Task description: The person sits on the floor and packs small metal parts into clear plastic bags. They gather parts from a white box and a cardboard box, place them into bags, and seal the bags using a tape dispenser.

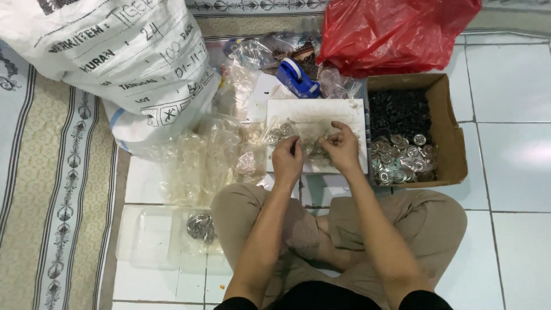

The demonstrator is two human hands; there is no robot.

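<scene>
A person sits cross-legged on the white tile floor (511, 172), and a flat white board (317, 112) lies in front of the knees. Both hands are over the near half of this board. The left hand (287, 161) is curled, with its fingers pinched on something small; I cannot tell what it is. The right hand (342, 148) is curled too, with its fingertips pinched just above the board. A little pile of shiny round metal buttons (279, 134) lies on the board, touching the left hand's fingers and reaching under both hands.

Right of the board is an open brown cardboard box (450, 138), holding more silver round pieces and small black bits. Behind the board lie a blue tape holder (297, 77) and a red plastic bag (390, 31). Left of the board is a heap of clear plastic bags (201, 158), and past it a big white sack (115, 57). Near the left knee sits a clear plastic tray (152, 236).
</scene>
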